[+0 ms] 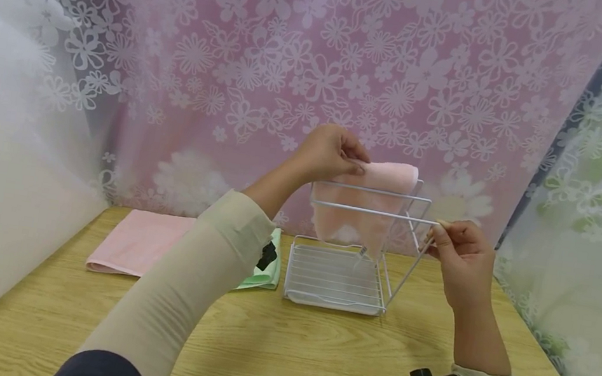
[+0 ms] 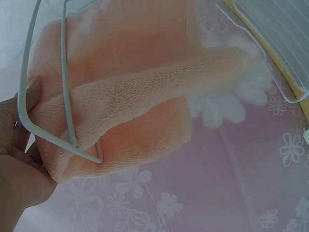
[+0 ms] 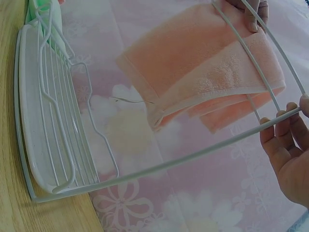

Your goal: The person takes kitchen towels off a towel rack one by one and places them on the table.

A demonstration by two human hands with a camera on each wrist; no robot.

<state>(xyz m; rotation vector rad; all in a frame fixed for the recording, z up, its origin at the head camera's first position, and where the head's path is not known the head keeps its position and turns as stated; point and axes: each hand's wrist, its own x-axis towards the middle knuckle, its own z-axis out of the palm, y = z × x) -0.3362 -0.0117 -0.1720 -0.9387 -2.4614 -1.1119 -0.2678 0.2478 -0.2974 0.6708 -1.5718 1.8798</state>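
A small pink towel (image 1: 389, 178) hangs over a rear top bar of a white wire rack (image 1: 367, 211), its lower edges dangling above the rack's base. My left hand (image 1: 331, 154) pinches the towel near its left end; in the left wrist view, thumb and fingers of that hand (image 2: 21, 169) hold the cloth beside the bar's rounded corner. With my right hand (image 1: 464, 262) I grip the top right corner of the rack, fingers curled round the bar in the right wrist view. A white drip tray (image 3: 34, 116) lies under the rack's lower wire shelf (image 1: 335, 276).
Left of the rack, a folded pink towel (image 1: 138, 239) lies on the wooden table (image 1: 278, 352). Partly behind my left forearm is a green towel (image 1: 273, 274). A flowered curtain (image 1: 274, 49) hangs close behind the rack, with pale sheets at both sides.
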